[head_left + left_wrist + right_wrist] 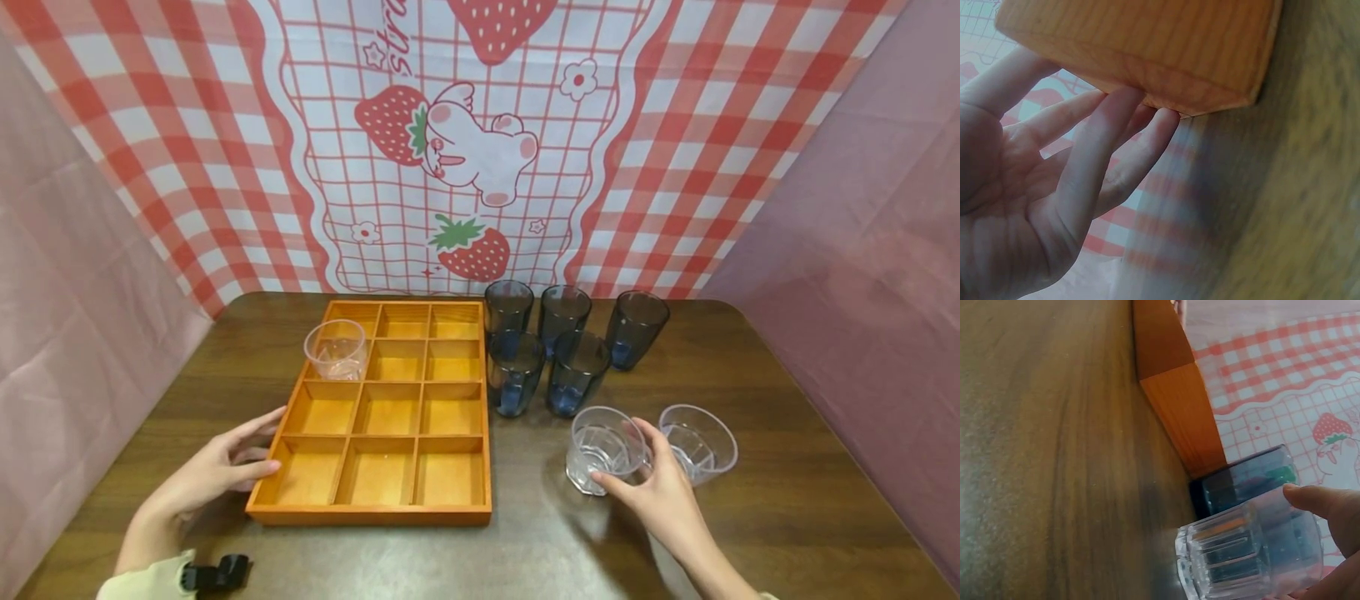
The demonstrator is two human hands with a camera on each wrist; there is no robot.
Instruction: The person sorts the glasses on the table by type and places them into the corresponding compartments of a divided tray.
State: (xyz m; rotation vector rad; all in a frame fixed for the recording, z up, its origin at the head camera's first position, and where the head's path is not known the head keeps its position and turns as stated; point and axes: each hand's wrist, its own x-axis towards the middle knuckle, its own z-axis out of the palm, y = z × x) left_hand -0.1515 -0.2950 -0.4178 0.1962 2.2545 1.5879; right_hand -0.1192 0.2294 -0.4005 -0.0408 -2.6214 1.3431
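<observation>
My right hand (663, 492) grips a clear plastic cup (596, 462) between thumb and fingers, upright, in front of the dark cups. In the right wrist view the thumb lies along the wall of this cup (1247, 550) near its rim. Another clear cup (701, 454) stands just right of that hand. A wooden divided tray (367, 515) lies on the left of the table, and a third clear cup (336, 354) sits in its left column, second row from the back. My left hand (202, 475) rests its extended fingertips against the tray's left side (1147, 56).
Several dark blue-grey cups (579, 379) stand right of the tray, close to its edge. A strawberry-print checked cloth (480, 167) hangs behind the wooden table (787, 500), with pink cloth on both sides. A black strap (217, 573) is at the left cuff.
</observation>
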